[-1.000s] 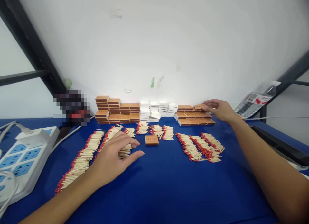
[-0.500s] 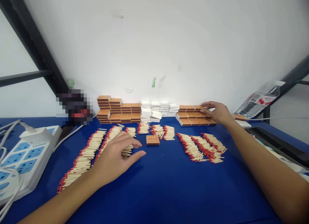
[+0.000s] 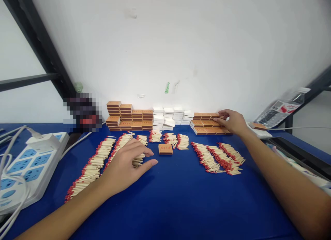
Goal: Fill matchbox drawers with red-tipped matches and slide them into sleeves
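My right hand [image 3: 232,122] is at the right end of a stack of brown matchboxes [image 3: 203,123], thumb and fingers around the end box [image 3: 215,116] of the top row; part of that box is hidden. My left hand [image 3: 125,164] hovers over matches on the left, thumb and fingers apart, holding nothing. Just beyond its fingertips a single closed matchbox [image 3: 165,149] lies flat on the blue table [image 3: 176,198]. Red-tipped matches lie in rows on the left [image 3: 89,171], in small piles at the centre [image 3: 183,142] and in rows on the right [image 3: 207,159].
Along the wall stand more brown matchboxes [image 3: 126,116] and stacked white box trays [image 3: 168,115]. A power strip [image 3: 33,164] with white cables lies at left. A plastic bottle [image 3: 286,107] leans at the right back, near a dark flat object [image 3: 297,154].
The view has shifted slightly, so the table's contents sit a little further right in the picture. Both hands keep nearly the same pose, with the right still at the stack's end.
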A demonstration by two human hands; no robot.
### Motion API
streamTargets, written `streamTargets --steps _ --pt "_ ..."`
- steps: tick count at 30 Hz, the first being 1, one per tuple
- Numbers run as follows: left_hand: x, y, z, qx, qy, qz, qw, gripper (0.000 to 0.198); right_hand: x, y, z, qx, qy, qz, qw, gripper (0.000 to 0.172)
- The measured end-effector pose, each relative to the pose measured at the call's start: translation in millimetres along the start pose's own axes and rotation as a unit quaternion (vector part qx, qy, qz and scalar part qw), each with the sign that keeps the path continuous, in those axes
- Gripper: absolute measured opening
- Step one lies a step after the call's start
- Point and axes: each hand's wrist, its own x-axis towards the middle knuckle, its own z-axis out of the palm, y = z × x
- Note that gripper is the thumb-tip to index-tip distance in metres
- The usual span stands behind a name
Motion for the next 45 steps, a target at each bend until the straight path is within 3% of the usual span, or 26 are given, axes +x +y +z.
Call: streamTargets --steps 4,8,10,13,16,20,25,30,33,36,40,43,45 --pt "0 1 0.2 0.002 0.006 0.004 1.0 0.01 -6 -18 -19 -0.052 0.033 -0.023 0.998 0.043" --pt "0 3 0.3 0.002 -0.003 0.007 1.0 0.01 -23 -76 -28 -0.034 0.062 -0.091 0.993 0.029" --pt "0 4 0.4 0.003 -0.009 0.012 1.0 0.01 -34 -117 -23 -0.002 0.009 -0.125 0.992 0.032" --pt "0 4 0.3 0.006 -0.011 0.019 1.0 0.009 -45 -171 -7 0.086 -0.122 -0.187 0.971 0.035" --pt "0 4 0.0 0.008 -0.008 0.021 1.0 0.009 -44 -200 9 0.088 -0.164 -0.199 0.962 0.027" --pt "0 3 0.9 0.004 -0.01 0.022 1.0 0.011 -35 -205 22 0.074 -0.192 -0.205 0.957 0.015" --pt "-1 1 2.6 0.004 -0.012 0.026 1.0 0.012 -30 -207 22 0.067 -0.21 -0.213 0.952 0.018" --pt "-1 0 2.5 0.012 -0.012 0.027 0.999 0.012 -36 -212 -12 0.059 -0.201 -0.206 0.956 0.018" --pt "-1 2 2.3 0.018 -0.008 0.029 0.999 0.013 -62 -220 -41 0.047 -0.199 -0.207 0.957 0.015" --pt "-1 4 2.2 0.024 -0.011 0.022 0.999 0.018 -105 -234 -57 0.083 -0.304 -0.249 0.916 0.016" --pt "-3 8 2.6 0.045 -0.064 0.0 0.997 0.043 -149 -251 -59 0.138 -0.418 -0.294 0.848 0.01" --pt "-6 9 3.6 0.042 -0.107 0.011 0.993 0.036 -147 -244 -57 0.182 -0.466 -0.262 0.825 0.012" --pt "-7 9 4.3 0.035 -0.131 0.011 0.991 0.026 -131 -227 -56 0.194 -0.436 -0.227 0.849 0.021"
